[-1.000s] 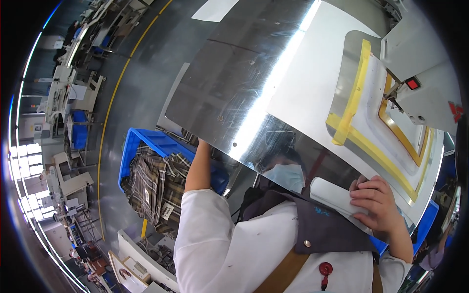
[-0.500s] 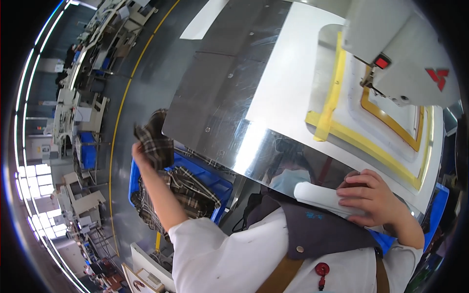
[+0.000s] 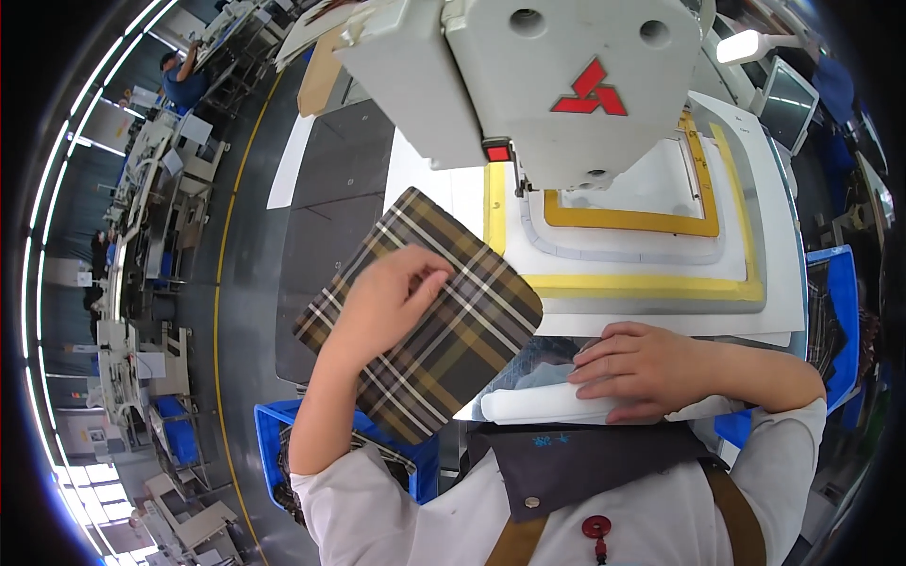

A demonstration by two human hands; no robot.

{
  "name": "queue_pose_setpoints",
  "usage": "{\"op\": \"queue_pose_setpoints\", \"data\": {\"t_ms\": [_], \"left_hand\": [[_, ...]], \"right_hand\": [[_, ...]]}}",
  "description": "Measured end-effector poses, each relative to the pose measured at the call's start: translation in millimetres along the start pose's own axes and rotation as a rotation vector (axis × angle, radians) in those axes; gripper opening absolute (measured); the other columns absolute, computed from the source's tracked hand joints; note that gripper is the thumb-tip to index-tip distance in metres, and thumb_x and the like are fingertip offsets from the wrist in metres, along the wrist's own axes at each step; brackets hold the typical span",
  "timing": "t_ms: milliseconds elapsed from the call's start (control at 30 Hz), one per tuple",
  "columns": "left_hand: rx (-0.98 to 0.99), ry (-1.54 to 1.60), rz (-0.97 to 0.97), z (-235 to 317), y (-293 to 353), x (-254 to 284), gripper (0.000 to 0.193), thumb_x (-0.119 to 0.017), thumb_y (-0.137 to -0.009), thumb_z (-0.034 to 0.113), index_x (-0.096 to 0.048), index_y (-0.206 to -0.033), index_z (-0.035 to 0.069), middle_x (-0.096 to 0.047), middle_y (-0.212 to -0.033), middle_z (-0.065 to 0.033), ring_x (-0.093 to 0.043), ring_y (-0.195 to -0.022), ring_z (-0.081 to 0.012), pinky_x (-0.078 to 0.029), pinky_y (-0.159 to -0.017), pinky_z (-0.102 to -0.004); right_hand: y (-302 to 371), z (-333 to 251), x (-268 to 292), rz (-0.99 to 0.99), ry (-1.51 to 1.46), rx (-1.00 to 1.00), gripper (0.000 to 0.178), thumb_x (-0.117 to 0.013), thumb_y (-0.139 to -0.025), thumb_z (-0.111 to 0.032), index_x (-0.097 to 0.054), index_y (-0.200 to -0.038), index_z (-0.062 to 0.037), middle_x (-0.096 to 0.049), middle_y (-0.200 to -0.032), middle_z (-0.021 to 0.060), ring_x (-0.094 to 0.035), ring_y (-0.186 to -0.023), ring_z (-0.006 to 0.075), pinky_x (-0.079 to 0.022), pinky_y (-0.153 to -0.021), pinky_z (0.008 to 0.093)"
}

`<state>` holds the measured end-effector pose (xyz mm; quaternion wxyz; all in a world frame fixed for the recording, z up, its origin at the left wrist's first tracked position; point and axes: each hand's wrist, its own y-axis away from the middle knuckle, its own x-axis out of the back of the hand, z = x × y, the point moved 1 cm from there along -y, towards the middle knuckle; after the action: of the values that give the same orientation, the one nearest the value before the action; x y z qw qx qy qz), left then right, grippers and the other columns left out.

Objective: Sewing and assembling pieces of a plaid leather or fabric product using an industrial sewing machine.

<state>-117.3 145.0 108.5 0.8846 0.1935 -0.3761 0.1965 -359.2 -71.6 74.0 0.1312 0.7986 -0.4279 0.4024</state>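
My left hand [image 3: 382, 302] grips a brown plaid fabric piece [image 3: 444, 325] and holds it over the shiny metal table [image 3: 330, 217], just left of a yellow-edged clamp frame [image 3: 642, 283]. My right hand [image 3: 642, 368] rests flat on a white rolled edge [image 3: 538, 406] at the table's near side. A grey sewing machine head [image 3: 538, 75] hangs above the frame, its needle area over white template sheets [image 3: 623, 250].
A blue bin [image 3: 274, 443] with more plaid pieces stands at my lower left, and another blue bin [image 3: 835, 311] is on the right. A lamp [image 3: 750, 42] sits at the upper right. Rows of workstations and another person [image 3: 184, 75] fill the far left.
My left hand has lifted the plaid piece from the blue bin up and right onto the table beside the frame. The view has shifted toward the machine. My right hand has stayed on the white edge.
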Motion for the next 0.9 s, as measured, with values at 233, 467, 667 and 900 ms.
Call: {"op": "queue_pose_setpoints", "data": {"t_ms": [233, 467, 667, 900], "left_hand": [[0.154, -0.084, 0.328, -51, -66, 34, 0.025, -0.077, -0.079, 0.018, -0.064, -0.092, 0.001, -0.061, -0.080, -0.0022, -0.058, -0.079, -0.0165, -0.048, -0.074, -0.0290], [0.094, 0.472, -0.063, -39, -94, 25, 0.025, -0.077, -0.079, 0.008, -0.062, -0.099, 0.003, -0.061, -0.086, 0.0020, -0.056, -0.082, -0.0060, -0.047, -0.073, -0.0247], [-0.140, 0.134, 0.201, -26, -132, -3, 0.040, -0.077, -0.079, 0.019, -0.063, -0.111, 0.000, -0.068, -0.101, -0.0103, -0.063, -0.092, -0.0215, -0.049, -0.081, -0.0335], [-0.376, -0.299, 0.379, -61, -172, -12, 0.049, -0.075, -0.077, 0.035, -0.061, -0.121, 0.016, -0.065, -0.118, -0.0082, -0.059, -0.111, -0.0272, -0.050, -0.089, -0.0402]], "right_hand": [[-35, 33, 36, 0.191, 0.686, 0.033, 0.038, -0.058, -0.087, -0.017, -0.057, -0.125, -0.0148, -0.058, -0.131, 0.0016, -0.052, -0.123, 0.0218, -0.038, -0.105, 0.0399], [-95, 64, 24, 0.064, 0.951, 0.230, 0.038, -0.053, -0.086, -0.016, -0.058, -0.123, -0.0073, -0.061, -0.123, 0.0080, -0.057, -0.117, 0.0257, -0.041, -0.103, 0.0386], [-69, 74, 20, 0.244, 0.776, 0.064, 0.037, -0.054, -0.086, -0.015, -0.059, -0.120, -0.0006, -0.063, -0.119, 0.0124, -0.059, -0.113, 0.0271, -0.048, -0.095, 0.0348], [-35, 50, 26, 0.145, 0.905, -0.086, 0.038, -0.055, -0.085, -0.013, -0.058, -0.119, 0.0026, -0.061, -0.123, 0.0175, -0.060, -0.112, 0.0300, -0.049, -0.094, 0.0362]]}}
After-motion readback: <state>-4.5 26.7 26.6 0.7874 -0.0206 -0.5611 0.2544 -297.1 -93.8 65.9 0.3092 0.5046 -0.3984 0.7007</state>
